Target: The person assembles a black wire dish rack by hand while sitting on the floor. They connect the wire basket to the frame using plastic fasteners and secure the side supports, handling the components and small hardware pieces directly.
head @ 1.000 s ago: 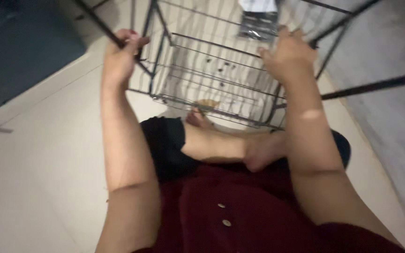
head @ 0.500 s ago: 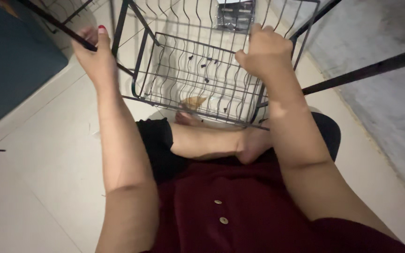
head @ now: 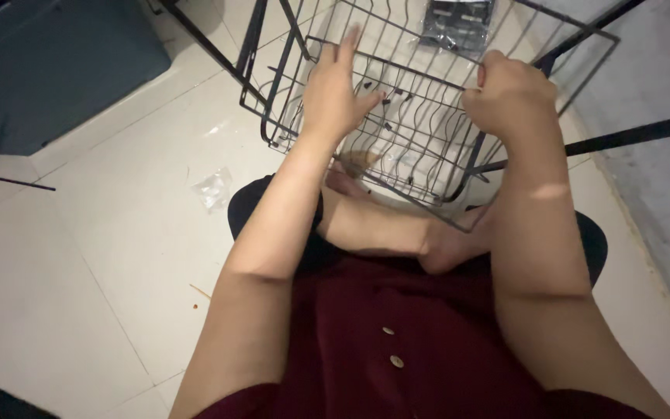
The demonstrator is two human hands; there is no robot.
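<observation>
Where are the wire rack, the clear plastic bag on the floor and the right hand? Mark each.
wire rack (head: 416, 151): head view, on its wire grid floor.
clear plastic bag (head: 212, 188): head view, middle of the crumpled film.
right hand (head: 509, 97): head view, back of the fist.

A black wire rack (head: 420, 116) stands on the pale cream tiled floor (head: 79, 256), a dark blue-grey box (head: 48, 70) at far left. Near, a maroon garment (head: 397, 334) carries two pale buttons (head: 391, 346); a grey wall (head: 653, 178) rises at right.
</observation>
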